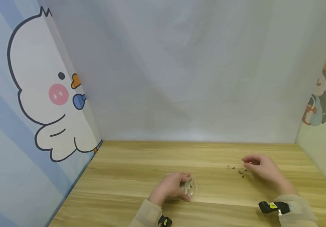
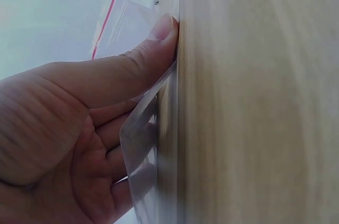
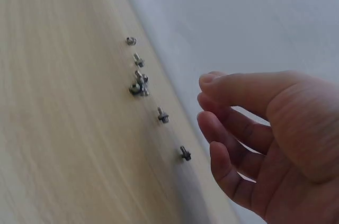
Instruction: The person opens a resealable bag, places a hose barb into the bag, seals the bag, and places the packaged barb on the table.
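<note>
My left hand (image 1: 169, 187) grips a small clear zip bag (image 1: 192, 190) low over the table. One small screw (image 1: 191, 186) shows inside the bag. From the left wrist, the thumb lies along the plastic, and the bag's red seal line (image 2: 104, 25) stands beyond it. To the right, my right hand (image 1: 265, 168) hovers just above the tabletop beside several loose short screws (image 1: 239, 172). Its fingers (image 3: 225, 128) are loosely bent, and nothing is visible between the fingertips. In the right wrist view, the screws (image 3: 163, 115) lie in an uneven line, a few bunched together.
The wood-grain table (image 1: 117, 176) lies under both hands. A pale grey curtain (image 1: 180, 78) rises behind its far edge. Printed cloth walls stand on either side, with a white cartoon bird (image 1: 35, 78) at left and a cartoon figure (image 1: 320, 94) at right.
</note>
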### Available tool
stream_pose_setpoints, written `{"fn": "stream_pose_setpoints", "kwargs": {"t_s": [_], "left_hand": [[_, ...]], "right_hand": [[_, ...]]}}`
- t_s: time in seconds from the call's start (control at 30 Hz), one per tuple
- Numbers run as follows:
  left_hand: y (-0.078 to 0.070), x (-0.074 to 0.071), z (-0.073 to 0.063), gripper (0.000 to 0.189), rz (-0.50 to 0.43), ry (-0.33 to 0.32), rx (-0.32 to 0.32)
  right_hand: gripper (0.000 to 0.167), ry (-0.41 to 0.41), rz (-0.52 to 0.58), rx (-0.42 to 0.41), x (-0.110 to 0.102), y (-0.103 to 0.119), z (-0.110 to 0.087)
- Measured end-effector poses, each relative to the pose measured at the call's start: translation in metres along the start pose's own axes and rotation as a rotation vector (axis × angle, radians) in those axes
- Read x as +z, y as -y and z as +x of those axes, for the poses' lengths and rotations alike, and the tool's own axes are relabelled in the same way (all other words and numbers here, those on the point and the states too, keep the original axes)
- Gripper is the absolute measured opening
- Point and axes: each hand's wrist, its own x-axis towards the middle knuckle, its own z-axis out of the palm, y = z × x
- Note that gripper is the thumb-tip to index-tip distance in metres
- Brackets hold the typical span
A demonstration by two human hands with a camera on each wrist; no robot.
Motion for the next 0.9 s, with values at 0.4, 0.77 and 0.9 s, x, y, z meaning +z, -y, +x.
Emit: {"fn": "stream_pose_setpoints", "kwargs": {"t_s": [0.4, 0.77, 0.9], "left_hand": [[0.001, 0.003, -0.002, 0.081, 0.013, -0.004, 0.010], [0.001, 0.001, 0.002, 0.080, 0.022, -0.008, 0.016], [0.003, 0.003, 0.002, 0.079, 0.031, -0.006, 0.021]], "right_hand": [[0.027, 0.027, -0.073, 0.033, -0.009, -0.025, -0.008], [0.023, 0.024, -0.116, 0.073, -0.010, -0.029, -0.009], [0.020, 0.030, -0.123, 0.086, -0.011, -0.028, -0.009]]}}
